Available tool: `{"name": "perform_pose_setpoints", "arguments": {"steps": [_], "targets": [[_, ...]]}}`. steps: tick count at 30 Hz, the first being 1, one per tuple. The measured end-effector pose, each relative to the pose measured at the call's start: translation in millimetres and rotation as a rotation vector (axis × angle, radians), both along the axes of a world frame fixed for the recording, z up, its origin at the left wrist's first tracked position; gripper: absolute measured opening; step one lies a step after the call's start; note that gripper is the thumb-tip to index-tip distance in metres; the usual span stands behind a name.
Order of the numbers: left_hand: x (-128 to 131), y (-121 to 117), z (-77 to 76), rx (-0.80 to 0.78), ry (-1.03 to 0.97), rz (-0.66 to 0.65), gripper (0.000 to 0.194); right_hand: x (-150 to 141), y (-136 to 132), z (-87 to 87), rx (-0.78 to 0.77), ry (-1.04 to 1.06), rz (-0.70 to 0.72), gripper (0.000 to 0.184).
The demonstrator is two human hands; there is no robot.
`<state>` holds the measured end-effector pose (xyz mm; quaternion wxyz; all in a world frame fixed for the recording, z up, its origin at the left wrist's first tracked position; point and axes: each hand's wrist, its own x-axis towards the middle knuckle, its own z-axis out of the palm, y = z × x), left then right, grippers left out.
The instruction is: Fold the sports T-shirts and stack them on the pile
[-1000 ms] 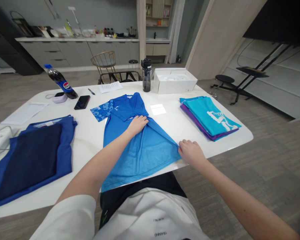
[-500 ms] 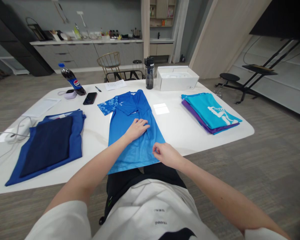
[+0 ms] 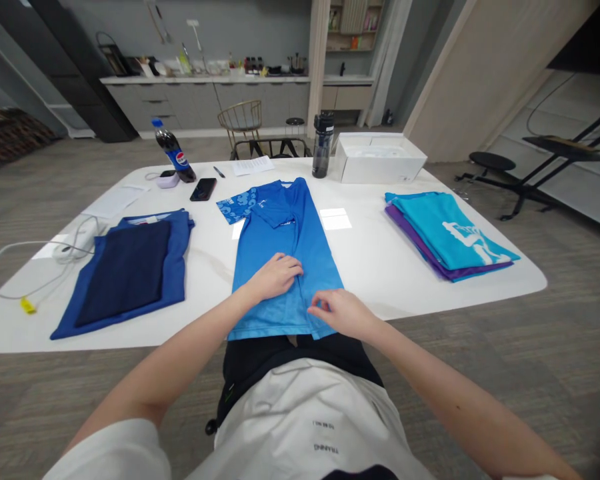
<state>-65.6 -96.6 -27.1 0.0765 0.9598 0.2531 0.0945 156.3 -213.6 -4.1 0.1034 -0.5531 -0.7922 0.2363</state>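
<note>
A bright blue sports shirt (image 3: 280, 247) lies lengthwise on the white table (image 3: 370, 260) in front of me, its right side folded inward into a narrow strip. My left hand (image 3: 275, 275) rests flat on the shirt's middle with fingers stretched out. My right hand (image 3: 341, 312) sits at the shirt's lower right edge near the table's front, its fingers pinched together on the fabric. One patterned sleeve (image 3: 237, 205) sticks out to the left at the far end.
Dark blue folded shirts (image 3: 127, 270) lie at the left, a teal and purple stack (image 3: 447, 233) at the right. A cola bottle (image 3: 174, 151), phone (image 3: 203, 189), dark drink bottle (image 3: 323, 145), white box (image 3: 380, 159), papers and a cable (image 3: 35, 267) stand along the far and left sides.
My right hand carried the shirt's right side inward over the middle, narrowing the shirt. My left hand slid down the shirt toward me. The view shifted left.
</note>
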Motion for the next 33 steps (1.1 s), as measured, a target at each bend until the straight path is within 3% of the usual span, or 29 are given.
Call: {"name": "perform_pose_setpoints", "arguments": {"steps": [3,6,8,13,18,22,27,30,33], "targets": [[-1,-21,-1.8,-0.04,-0.04,-0.042,0.032,12,7,-10.4,0.098,-0.117,-0.033,0.017],[-1,-35,-2.2,-0.063,-0.005,-0.115,0.032,21,13,-16.3,0.052,-0.155,0.039,0.016],[-1,-34,-1.4,-0.078,-0.027,-0.092,0.033,24,18,-18.5,0.048,-0.116,0.052,0.017],[-2,-5,-0.2,-0.044,-0.166,0.142,0.038,21,50,-25.6,0.171,-0.025,0.016,0.023],[0,49,-7.9,-0.043,-0.192,0.318,0.032,12,105,-29.1,0.072,-0.063,0.024,0.026],[-6,128,-6.9,-0.015,-0.198,0.565,0.031,9,185,-21.3,0.114,-0.019,-0.059,0.028],[-9,237,-5.8,0.037,-0.049,0.959,0.04,8,339,-21.7,0.268,-0.038,-0.246,0.026],[-7,270,-13.3,0.031,0.04,1.007,0.037,6,423,-31.3,0.305,-0.107,-0.361,0.042],[-9,284,-20.1,-0.008,0.052,0.989,0.027,5,476,-42.8,0.271,-0.175,-0.411,0.049]]}}
